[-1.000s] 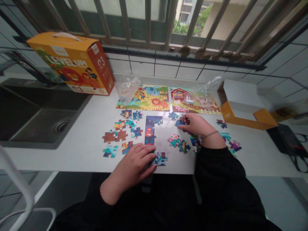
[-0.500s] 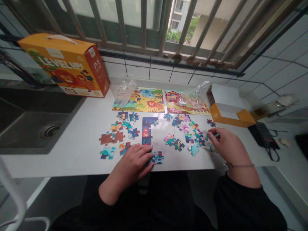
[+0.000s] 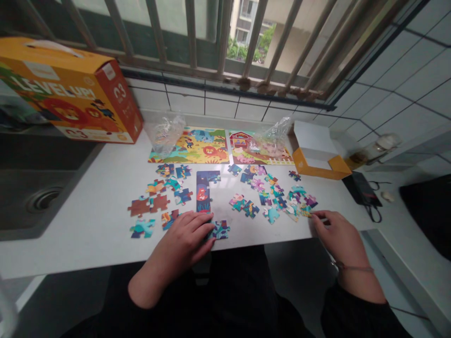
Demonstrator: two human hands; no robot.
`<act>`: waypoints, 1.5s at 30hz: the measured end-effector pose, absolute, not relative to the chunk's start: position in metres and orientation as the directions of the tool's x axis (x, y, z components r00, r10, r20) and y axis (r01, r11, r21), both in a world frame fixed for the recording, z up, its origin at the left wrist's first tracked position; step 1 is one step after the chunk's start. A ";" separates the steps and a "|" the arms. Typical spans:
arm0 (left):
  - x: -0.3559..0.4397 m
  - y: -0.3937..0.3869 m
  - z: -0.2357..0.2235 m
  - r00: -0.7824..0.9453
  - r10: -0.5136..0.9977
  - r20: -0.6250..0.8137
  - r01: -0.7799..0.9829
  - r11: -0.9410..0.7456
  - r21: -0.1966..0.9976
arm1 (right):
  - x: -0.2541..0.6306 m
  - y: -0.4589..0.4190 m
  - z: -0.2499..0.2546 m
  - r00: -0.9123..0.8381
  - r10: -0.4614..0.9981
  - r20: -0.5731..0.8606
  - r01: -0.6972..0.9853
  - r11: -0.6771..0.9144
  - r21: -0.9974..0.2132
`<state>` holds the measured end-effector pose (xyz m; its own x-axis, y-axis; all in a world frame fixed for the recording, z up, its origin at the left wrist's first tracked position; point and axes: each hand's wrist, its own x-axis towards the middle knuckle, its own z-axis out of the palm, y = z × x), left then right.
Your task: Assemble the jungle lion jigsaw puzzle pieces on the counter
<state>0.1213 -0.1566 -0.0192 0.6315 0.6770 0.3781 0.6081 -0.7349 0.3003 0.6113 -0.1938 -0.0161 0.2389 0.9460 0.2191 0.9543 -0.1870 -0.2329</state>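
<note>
My left hand [image 3: 186, 237] lies flat on the white counter [image 3: 88, 230], fingers stretched out, their tips on a blue-green puzzle piece [image 3: 220, 230]. Just beyond it stands a joined dark-blue puzzle strip [image 3: 203, 190]. My right hand [image 3: 334, 234] is at the counter's front right, thumb and forefinger pinched on the edge of a yellow-teal piece [image 3: 306, 212]. That piece is the right end of a loose cluster of pieces [image 3: 268, 195]. More loose pieces [image 3: 155, 197] lie to the left of the strip.
Two finished picture puzzles [image 3: 192, 145] [image 3: 257, 150] lie at the back under clear plastic bags [image 3: 164, 134]. A large orange box [image 3: 66, 94] stands back left, an open small orange box [image 3: 317, 157] back right. A sink [image 3: 35, 188] is left, a black pouch [image 3: 362, 192] right.
My right hand has drawn back from the pieces near the strip to the right end of the cluster, by the counter's front edge. The view has swung right. My left hand has stayed put.
</note>
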 end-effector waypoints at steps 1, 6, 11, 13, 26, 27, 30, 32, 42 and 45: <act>0.122 -0.157 -0.019 0.632 0.675 0.380 0.605 -0.737 0.302 | 0.608 -0.187 -0.017 0.212 0.940 0.266 0.962 -0.154 -0.225; 0.123 -0.159 -0.017 0.622 0.679 0.389 0.605 -0.733 0.312 | 0.569 -0.152 -0.032 0.075 0.895 0.440 0.980 0.015 -0.196; 0.122 -0.160 -0.017 0.618 0.681 0.392 0.607 -0.731 0.313 | 0.535 -0.135 -0.056 0.004 0.904 0.427 0.975 0.092 -0.204; 0.122 -0.161 -0.018 0.618 0.682 0.390 0.606 -0.730 0.316 | 0.532 -0.132 -0.060 0.015 0.908 0.418 0.974 0.082 -0.213; 0.082 -0.155 -0.018 0.462 0.763 0.453 0.749 -0.609 0.262 | 0.532 -0.133 -0.058 0.059 0.890 0.451 0.977 0.042 -0.210; 0.072 -0.151 -0.018 0.412 0.793 0.449 0.794 -0.554 0.249 | 0.531 -0.133 -0.058 0.060 0.891 0.450 0.977 0.041 -0.211; 0.043 -0.139 -0.018 0.233 0.872 0.430 0.896 -0.365 0.254 | 0.531 -0.133 -0.056 0.057 0.897 0.439 0.975 0.044 -0.217; 0.028 -0.134 -0.018 0.125 0.894 0.431 0.925 -0.262 0.275 | 0.531 -0.133 -0.055 0.056 0.901 0.431 0.974 0.046 -0.222; 0.032 -0.125 -0.018 0.231 0.913 0.335 0.917 -0.320 0.240 | 0.532 -0.132 -0.057 0.062 0.901 0.430 0.975 0.037 -0.219; 0.043 -0.105 -0.014 0.248 0.934 0.255 0.929 -0.304 0.209 | 0.532 -0.132 -0.057 0.057 0.900 0.433 0.975 0.042 -0.217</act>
<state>0.0426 -0.1052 -0.0137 0.2485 0.9344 0.2553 0.9295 -0.3042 0.2086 0.5324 -0.1320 -0.0573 0.0574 0.8997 0.4327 0.9753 0.0421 -0.2169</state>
